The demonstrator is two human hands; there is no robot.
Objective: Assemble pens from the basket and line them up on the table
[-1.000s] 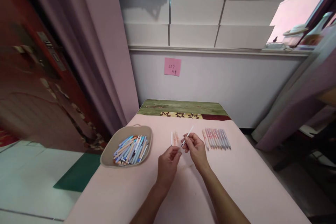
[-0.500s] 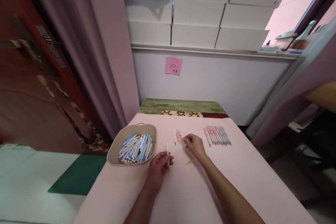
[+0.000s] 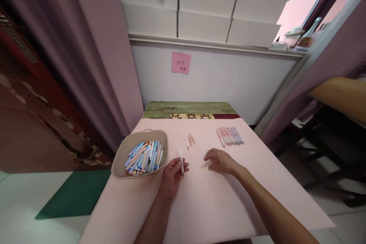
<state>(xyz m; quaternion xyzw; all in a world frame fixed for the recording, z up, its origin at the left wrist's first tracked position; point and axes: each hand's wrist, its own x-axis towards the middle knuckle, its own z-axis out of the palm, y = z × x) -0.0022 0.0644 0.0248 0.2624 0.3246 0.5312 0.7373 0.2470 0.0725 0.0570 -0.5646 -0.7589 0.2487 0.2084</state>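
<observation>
My left hand (image 3: 172,173) is closed, its thumb and fingers pinching a slim white pen refill (image 3: 181,155) that stands nearly upright with its darker end downward. My right hand (image 3: 221,161) is lowered over the table with bent fingers apart, reaching over a small translucent pen part (image 3: 206,164). Whether the fingertips touch that part I cannot tell. Beyond the hands lie a white refill (image 3: 187,142) with a dark tip and a few small peach-coloured pen parts (image 3: 191,139). Farther right, several pens (image 3: 230,136) rest side by side, from pinkish to grey-violet.
Left of my hands stands a beige basket (image 3: 116,166) holding several blue, white and peach pens (image 3: 144,158). They are on a pink-covered table (image 3: 211,206) against the wall, where a pink note (image 3: 181,63) is stuck. A wooden-topped piece of furniture (image 3: 340,93) is at the right.
My right hand has moved from beside the peach-coloured pen parts toward me, over the translucent part, and its fingers have spread. My left hand still holds the refill. The camera view has shifted.
</observation>
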